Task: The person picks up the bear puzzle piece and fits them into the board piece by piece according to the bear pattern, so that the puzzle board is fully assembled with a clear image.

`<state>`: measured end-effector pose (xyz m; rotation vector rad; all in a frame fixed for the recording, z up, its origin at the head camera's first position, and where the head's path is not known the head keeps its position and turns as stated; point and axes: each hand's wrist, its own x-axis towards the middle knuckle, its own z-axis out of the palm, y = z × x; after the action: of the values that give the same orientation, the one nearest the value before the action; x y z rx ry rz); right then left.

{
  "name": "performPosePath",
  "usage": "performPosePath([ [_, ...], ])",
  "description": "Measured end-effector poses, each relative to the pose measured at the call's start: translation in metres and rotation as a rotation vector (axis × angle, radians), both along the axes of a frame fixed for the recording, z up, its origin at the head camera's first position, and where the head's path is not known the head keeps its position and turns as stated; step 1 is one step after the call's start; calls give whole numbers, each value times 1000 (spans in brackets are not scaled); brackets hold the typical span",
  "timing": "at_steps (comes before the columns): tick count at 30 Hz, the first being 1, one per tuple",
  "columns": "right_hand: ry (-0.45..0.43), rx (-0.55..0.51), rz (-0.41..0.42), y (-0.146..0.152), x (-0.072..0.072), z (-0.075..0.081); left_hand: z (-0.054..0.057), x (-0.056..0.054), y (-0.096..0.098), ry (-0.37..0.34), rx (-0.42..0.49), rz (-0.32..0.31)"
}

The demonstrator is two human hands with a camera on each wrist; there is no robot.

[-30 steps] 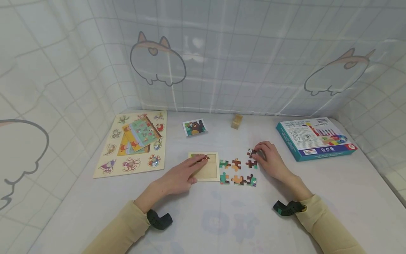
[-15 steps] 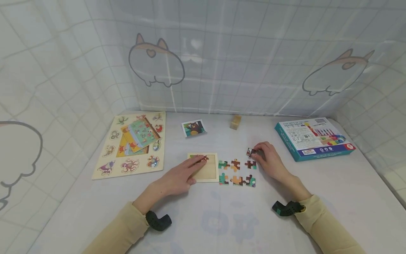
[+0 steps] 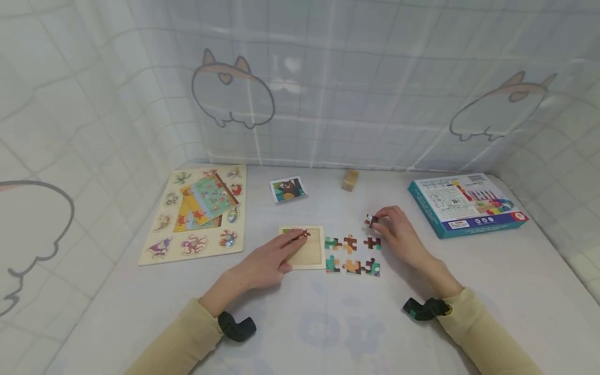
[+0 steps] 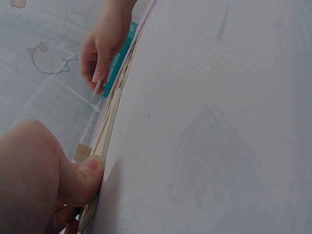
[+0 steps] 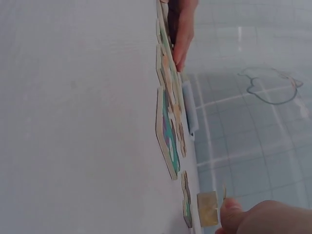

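In the head view my left hand (image 3: 268,261) rests on a shallow wooden puzzle tray (image 3: 323,250), fingers extended over it and thumb at its front edge. A dark brown bit of puzzle (image 3: 304,234) shows in the tray by the fingertips; my hand covers the left part. My right hand (image 3: 400,235) pinches a small brown-and-white jigsaw piece (image 3: 371,221) between thumb and fingers, held up off the table. Several loose jigsaw pieces (image 3: 350,243) in green, brown and orange lie in two rows just right of the tray.
A sea-animal puzzle board (image 3: 145,255) with picture cards (image 3: 211,198) on it lies at the left. Behind the tray are a bear picture card (image 3: 288,189) and a small wooden block (image 3: 350,180). A teal-edged box (image 3: 469,203) lies at the right. Curtain walls (image 3: 356,94) surround the table.
My right hand has raised its jigsaw piece slightly, and the piece has tilted upward. The left hand stays on the tray.
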<state>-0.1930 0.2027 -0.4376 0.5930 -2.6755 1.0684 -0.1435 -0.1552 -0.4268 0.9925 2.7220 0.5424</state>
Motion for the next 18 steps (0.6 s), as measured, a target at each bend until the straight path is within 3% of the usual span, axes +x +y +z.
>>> performPosePath([
  [10,8,-17,39,-15,-2,11,-2,-2,1,18,-15,-3],
  [18,-7,17,87,-46,-1,17,-2,0,0,18,-20,3],
])
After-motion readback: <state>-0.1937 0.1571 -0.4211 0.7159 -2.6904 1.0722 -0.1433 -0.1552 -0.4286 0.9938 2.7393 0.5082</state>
